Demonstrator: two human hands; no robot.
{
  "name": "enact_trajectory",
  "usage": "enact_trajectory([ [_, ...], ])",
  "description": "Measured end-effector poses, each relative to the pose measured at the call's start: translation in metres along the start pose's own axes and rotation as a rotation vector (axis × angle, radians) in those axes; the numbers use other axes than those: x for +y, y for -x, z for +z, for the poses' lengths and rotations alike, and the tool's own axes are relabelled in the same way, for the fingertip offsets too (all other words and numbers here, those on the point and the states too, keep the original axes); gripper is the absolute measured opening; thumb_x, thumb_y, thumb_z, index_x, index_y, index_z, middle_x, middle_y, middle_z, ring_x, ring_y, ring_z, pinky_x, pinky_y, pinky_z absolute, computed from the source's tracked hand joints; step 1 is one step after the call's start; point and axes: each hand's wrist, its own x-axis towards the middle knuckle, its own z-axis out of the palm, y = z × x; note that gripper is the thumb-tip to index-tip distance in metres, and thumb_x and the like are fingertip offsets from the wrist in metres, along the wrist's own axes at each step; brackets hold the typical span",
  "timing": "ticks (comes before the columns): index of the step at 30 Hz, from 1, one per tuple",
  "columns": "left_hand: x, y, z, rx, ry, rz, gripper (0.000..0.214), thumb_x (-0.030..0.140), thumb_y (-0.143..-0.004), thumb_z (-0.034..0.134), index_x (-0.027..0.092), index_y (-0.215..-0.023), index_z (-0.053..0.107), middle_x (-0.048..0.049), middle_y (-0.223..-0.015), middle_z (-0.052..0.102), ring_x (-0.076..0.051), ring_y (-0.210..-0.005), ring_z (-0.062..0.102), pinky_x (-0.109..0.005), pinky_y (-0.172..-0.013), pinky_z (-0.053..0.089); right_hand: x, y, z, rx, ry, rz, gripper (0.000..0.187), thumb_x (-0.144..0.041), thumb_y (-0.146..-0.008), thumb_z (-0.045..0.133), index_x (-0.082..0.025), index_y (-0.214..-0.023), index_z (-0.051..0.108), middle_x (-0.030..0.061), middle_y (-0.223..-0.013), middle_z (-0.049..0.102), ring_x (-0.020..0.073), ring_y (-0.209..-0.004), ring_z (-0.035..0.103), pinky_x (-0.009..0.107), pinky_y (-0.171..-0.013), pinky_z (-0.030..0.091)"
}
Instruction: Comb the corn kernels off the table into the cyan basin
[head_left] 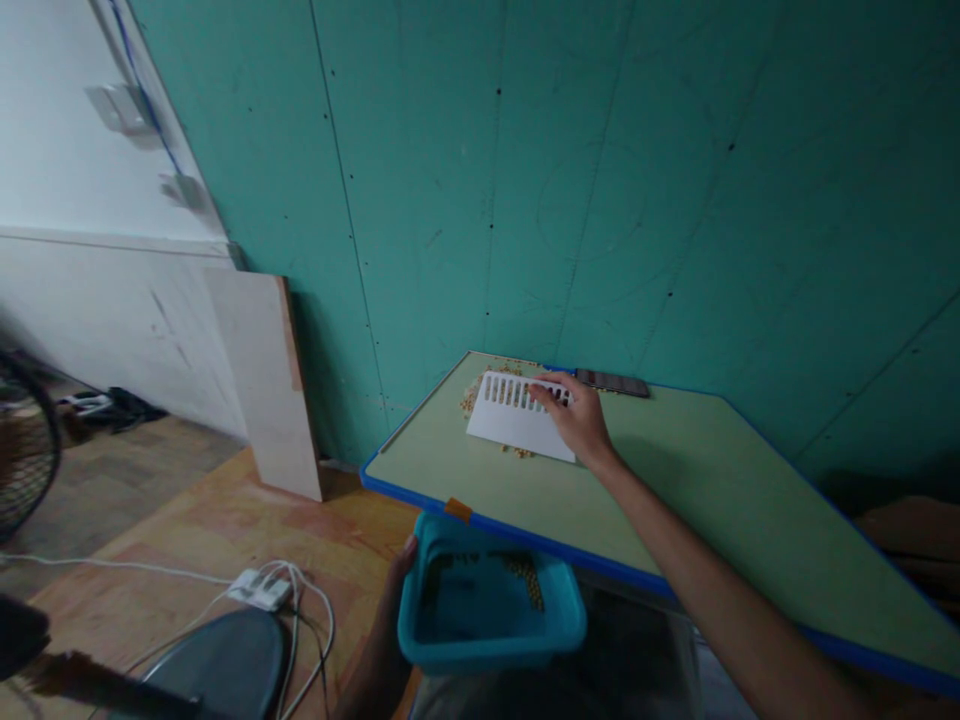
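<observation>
My right hand (574,410) grips a white slotted plastic sheet (517,425), its fingers at the upper right corner by the row of slots. The sheet leans over the pale green tabletop (660,470). Small tan beans or grains (471,395) lie behind and beside it, and a few more lie along its lower edge. Below the table's front edge, my left hand (405,570) holds a teal plastic basin (491,655) by its left side. Some of the same grains (529,580) rest inside the basin. Most of the left hand's fingers are hidden behind it.
A dark flat object (611,382) sits at the table's back edge against the green wall (450,200). A board (262,390) leans on the wall at left. On the floor are a power strip (259,590) with cables and a grey stool seat (217,660). A fan (26,450) stands far left.
</observation>
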Motion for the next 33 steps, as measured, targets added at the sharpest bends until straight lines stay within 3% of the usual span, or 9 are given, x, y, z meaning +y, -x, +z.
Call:
enact_trajectory([
  [6, 0.001, 0.0, 0.003, 0.01, -0.003, -0.011, 0.081, 0.047, -0.089, 0.065, 0.01, -0.155, 0.037, -0.0124, -0.097, 0.083, -0.032, -0.091, 0.078, -0.044, -0.094, 0.057, -0.001, 0.0, 0.001, 0.0, 0.009, -0.007, 0.034, -0.053, -0.083, 0.07, -0.022, -0.095, 0.075, 0.0056, -0.085, 0.075, 0.0228, -0.076, 0.067, 0.033, -0.069, 0.048],
  [10, 0.002, -0.006, 0.001, 0.086, -0.015, -0.005, 0.073, 0.044, -0.089, 0.063, 0.009, -0.15, 0.046, -0.0143, -0.091, 0.083, -0.036, -0.085, 0.078, -0.05, -0.092, 0.058, -0.001, 0.0, 0.002, -0.005, 0.009, -0.015, 0.034, -0.053, -0.083, 0.069, -0.021, -0.094, 0.075, 0.0063, -0.088, 0.076, 0.0224, -0.077, 0.066, 0.032, -0.069, 0.048],
  [15, 0.001, 0.0, -0.004, 0.178, 0.0, 0.069, 0.066, 0.039, -0.084, 0.07, 0.023, -0.146, 0.054, -0.0072, -0.103, 0.083, -0.035, -0.1, 0.076, -0.045, -0.097, 0.058, -0.001, 0.001, 0.003, -0.014, 0.018, -0.007, 0.034, -0.051, -0.084, 0.069, -0.02, -0.097, 0.075, 0.0071, -0.091, 0.076, 0.0212, -0.077, 0.066, 0.031, -0.069, 0.048],
  [24, 0.002, 0.0, 0.001, 0.198, -0.009, 0.043, 0.061, 0.037, -0.083, 0.071, 0.018, -0.14, 0.059, -0.0087, -0.102, 0.083, -0.035, -0.103, 0.076, -0.047, -0.097, 0.058, 0.001, 0.002, 0.004, -0.031, 0.003, -0.017, 0.033, -0.051, -0.084, 0.071, -0.021, -0.097, 0.075, 0.0061, -0.09, 0.076, 0.0202, -0.077, 0.067, 0.031, -0.07, 0.049],
  [33, -0.001, -0.008, -0.004, 0.275, -0.109, 0.057, 0.07, 0.035, -0.084, 0.073, 0.016, -0.147, 0.051, -0.0081, -0.093, 0.084, -0.032, -0.093, 0.078, -0.044, -0.098, 0.058, -0.002, 0.005, 0.007, -0.05, 0.0, -0.019, 0.035, -0.053, -0.085, 0.069, -0.021, -0.099, 0.074, 0.0063, -0.093, 0.076, 0.021, -0.079, 0.068, 0.032, -0.071, 0.05],
])
